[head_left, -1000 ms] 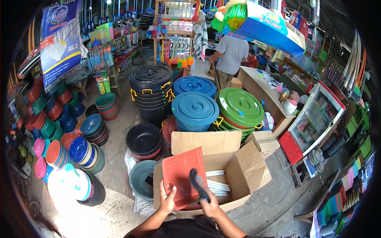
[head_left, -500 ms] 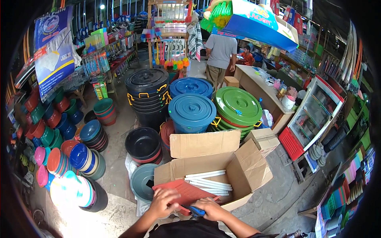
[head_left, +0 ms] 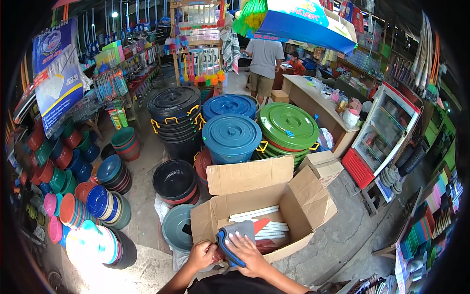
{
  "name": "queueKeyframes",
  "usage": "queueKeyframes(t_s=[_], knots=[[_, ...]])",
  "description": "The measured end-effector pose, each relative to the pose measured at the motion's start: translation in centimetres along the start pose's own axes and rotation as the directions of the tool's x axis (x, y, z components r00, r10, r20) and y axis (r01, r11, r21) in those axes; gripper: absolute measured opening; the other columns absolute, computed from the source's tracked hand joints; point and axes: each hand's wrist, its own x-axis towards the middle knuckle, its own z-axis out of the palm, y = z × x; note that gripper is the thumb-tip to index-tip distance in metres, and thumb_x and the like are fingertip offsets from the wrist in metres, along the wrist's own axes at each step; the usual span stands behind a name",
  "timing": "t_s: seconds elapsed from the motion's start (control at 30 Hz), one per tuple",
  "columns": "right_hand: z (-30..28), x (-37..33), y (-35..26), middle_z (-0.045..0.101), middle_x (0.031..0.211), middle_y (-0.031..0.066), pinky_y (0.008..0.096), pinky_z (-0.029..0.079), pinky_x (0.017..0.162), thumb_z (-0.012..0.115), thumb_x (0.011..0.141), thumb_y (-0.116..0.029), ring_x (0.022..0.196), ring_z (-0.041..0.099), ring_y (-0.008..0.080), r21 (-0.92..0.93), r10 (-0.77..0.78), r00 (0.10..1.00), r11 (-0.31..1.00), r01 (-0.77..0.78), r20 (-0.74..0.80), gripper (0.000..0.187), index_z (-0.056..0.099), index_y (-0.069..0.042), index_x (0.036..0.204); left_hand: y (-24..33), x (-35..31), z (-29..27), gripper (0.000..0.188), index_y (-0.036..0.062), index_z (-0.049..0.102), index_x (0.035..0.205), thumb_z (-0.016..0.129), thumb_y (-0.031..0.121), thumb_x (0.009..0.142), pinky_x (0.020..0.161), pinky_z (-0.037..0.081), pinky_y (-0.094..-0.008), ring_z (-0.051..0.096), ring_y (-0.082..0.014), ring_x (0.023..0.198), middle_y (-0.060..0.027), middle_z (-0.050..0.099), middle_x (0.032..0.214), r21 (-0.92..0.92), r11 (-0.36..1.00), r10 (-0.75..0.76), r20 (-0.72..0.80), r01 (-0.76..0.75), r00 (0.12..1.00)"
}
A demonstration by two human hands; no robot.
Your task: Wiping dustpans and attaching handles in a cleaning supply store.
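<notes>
A red plastic panel (head_left: pixel 261 225) is tilted over the near side of an open cardboard box (head_left: pixel 249 175). My left hand (head_left: pixel 200 256) is closed at its left edge, thumb and fingers pinched together. A grey cloth with a blue edge (head_left: pixel 245 227) is draped over the panel and covers much of it. My right hand (head_left: pixel 247 252) lies on the cloth with its fingers stretched out and spread, pressing it against the panel. Several white rods (head_left: pixel 270 227) lie inside the box behind the panel.
A grey-green basin (head_left: pixel 177 226) stands left of the box, with black basins (head_left: pixel 174 179) behind it. Lidded blue (head_left: pixel 231 132) and green (head_left: pixel 288 125) tubs stand beyond. Stacked basins fill the left. A glass cabinet (head_left: pixel 387 132) is at right; a person (head_left: pixel 264 59) stands far back.
The cloth, bunched in my right hand before, is now spread over the panel under that hand, which moved left. My left hand went from loosely open over the panel to closed at its edge.
</notes>
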Motion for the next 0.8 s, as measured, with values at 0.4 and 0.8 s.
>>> queueKeyframes(t_s=[0.4,0.8], knots=[[-1.7,-1.6,8.2,0.042,0.149,0.0105,0.0532,0.017,0.117,0.059,0.072,-0.014,0.142,0.031,0.0329,0.085,0.323,0.89,0.946,-0.312,-0.322,0.069,0.049,-0.013,0.14,1.3,-0.7,-1.0,0.047,0.0003,0.047,0.068,0.052,0.034,0.1,0.051,0.035,-0.0315,0.037,-0.0093,0.059,-0.0017,0.04,0.058,-0.284,0.956,-0.116,-0.117,0.078,0.986],[-0.1,1.9,-0.4,0.041,0.15,0.008,0.0579,0.011,0.115,0.057,0.076,-0.022,0.143,0.028,0.0345,0.098,0.112,0.976,0.991,-0.095,-0.187,0.067,0.046,-0.016,0.142,1.0,0.5,1.6,0.041,-0.0009,0.056,0.081,0.053,0.035,0.1,0.059,0.042,-0.0298,0.044,-0.01,0.065,-0.0022,0.05,0.066,-0.358,0.924,-0.173,-0.078,0.134,0.982]])
